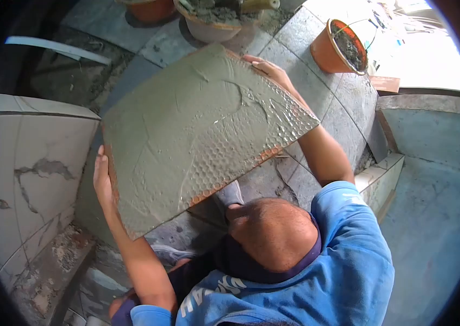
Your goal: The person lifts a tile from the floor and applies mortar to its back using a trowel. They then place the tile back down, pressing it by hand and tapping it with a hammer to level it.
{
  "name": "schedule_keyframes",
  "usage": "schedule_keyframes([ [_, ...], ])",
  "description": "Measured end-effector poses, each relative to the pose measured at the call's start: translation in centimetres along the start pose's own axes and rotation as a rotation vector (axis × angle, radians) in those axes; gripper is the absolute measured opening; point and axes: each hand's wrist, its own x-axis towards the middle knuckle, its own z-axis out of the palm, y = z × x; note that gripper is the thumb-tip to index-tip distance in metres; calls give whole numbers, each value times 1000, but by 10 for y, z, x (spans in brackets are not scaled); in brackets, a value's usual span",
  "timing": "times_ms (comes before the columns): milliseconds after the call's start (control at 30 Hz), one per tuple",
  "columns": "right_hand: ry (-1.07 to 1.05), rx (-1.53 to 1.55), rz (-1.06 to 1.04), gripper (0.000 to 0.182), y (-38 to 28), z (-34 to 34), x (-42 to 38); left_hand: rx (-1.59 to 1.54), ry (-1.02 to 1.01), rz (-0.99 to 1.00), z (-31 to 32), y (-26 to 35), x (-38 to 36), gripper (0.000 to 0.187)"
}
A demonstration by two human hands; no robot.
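The room is showing a floor of grey rectangular tiles (308,24), with rough, dirty concrete lying along the left side. One low wall of white tiles with dark veining (45,141) is standing at left; one pale blue, shallow recess (425,217) is lying at right behind a low ledge.

Three containers are standing at the far side: one orange container (151,10), partly cut off by the picture's edge; one whitish bucket with an orange rim (211,31), holding grey mortar and one tool with a yellowish handle (260,5); and one orange bucket with a thin handle (325,51) at far right, also holding mortar. One long white strip (58,46) is lying at far left.

One large rectangular tile (170,119) is being held tilted above the floor in the middle, its upturned face carrying grey-green mortar. A raised round-cell pattern is showing at the near and right parts, reddish along the edges.

Two hands are gripping it. The left hand (102,176) is closing around the left edge; the right hand (270,73) is closing around the far right edge. Both thumbs are remaining out of view.
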Motion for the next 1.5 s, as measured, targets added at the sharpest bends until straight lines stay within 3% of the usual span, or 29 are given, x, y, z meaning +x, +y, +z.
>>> schedule_keyframes([
  [33, 3, 9, -30, 36, -5, 8, -4, -11, 34, 5, 2, 11, -5, 42],
  [100, 14, 536, 96, 38, -22, 26, -19, -131, -32, 20, -5, 26, -11, 43],
  [133, -38, 609, 80, 42, -24, 28, -22, -248, -86, 6, -9, 33, -11, 43],
  [233, -68, 835, -18, 42, -27, 43, -29, -141, -44, 173, -12, 59, -17, 46],
  [300, -157, 907, -3, 39, -41, 52, -25, -221, 16, 251, -3, 88, -29, 35],
  [367, -325, 1145, -146, 39, -40, 65, -31, -257, 51, 353, 6, 110, -35, 26],
  [433, -104, 1052, -192, 38, -36, 75, -23, -159, 153, 484, 28, 141, -53, 21],
  [533, -253, 971, -94, 34, -61, 84, -33, -163, 45, 642, 44, 164, -67, 27],
  [600, -183, 978, -105, 32, -67, 93, -44, -206, -34, 699, 51, 175, -70, 28],
  [633, -202, 972, -117, 32, -54, 94, -42, -192, -83, 830, 62, 186, -74, 25],
  [700, -66, 489, -668, 35, -24, 94, -26, -186, -139, 972, 68, 201, -77, 22],
  [733, -180, 945, -265, 32, -58, 96, -47, -8, -111, 1062, 69, 207, -76, 22],
  [800, -80, 1062, -253, 31, -27, 88, -16, 252, -28, 1288, 80, 224, -76, 22],
  [833, 20, 1179, -222, 30, -14, 78, -10, 236, -62, 1289, 85, 231, -79, 22],
  [867, -444, 1365, -229, 27, -27, 74, -10, 366, -15, 1274, 88, 238, -82, 22],
  [900, -601, 1457, -78, 24, -25, 66, 0, 498, 30, 1261, 91, 245, -85, 22],
  [967, 53, 1256, 2, 26, -14, 73, 4, 514, 15, 1302, 98, 259, -82, 22],
  [1033, 229, 1223, -12, 28, -30, 91, -14, 657, 236, 1333, 100, 266, -76, 22],
  [1067, 376, 1170, -9, 30, -38, 98, -25, 562, 259, 1267, 101, 266, -70, 22],
  [1100, 417, 1187, -3, 30, -44, 105, -36, 472, 282, 1190, 102, 263, -65, 23],
  [1233, 559, 964, 19, 31, -44, 115, -56, 578, 394, 1026, 75, 241, -42, 24],
  [1300, 511, 716, -12, 31, -35, 116, -68, 645, 441, 962, 59, 222, -27, 27],
  [1433, 432, 333, 60, 31, -15, 112, -77, 639, 444, 613, 15, 183, -4, 33],
  [1500, 348, 219, 72, 35, -10, 111, -80, 455, 435, 437, -5, 157, 6, 31],
])
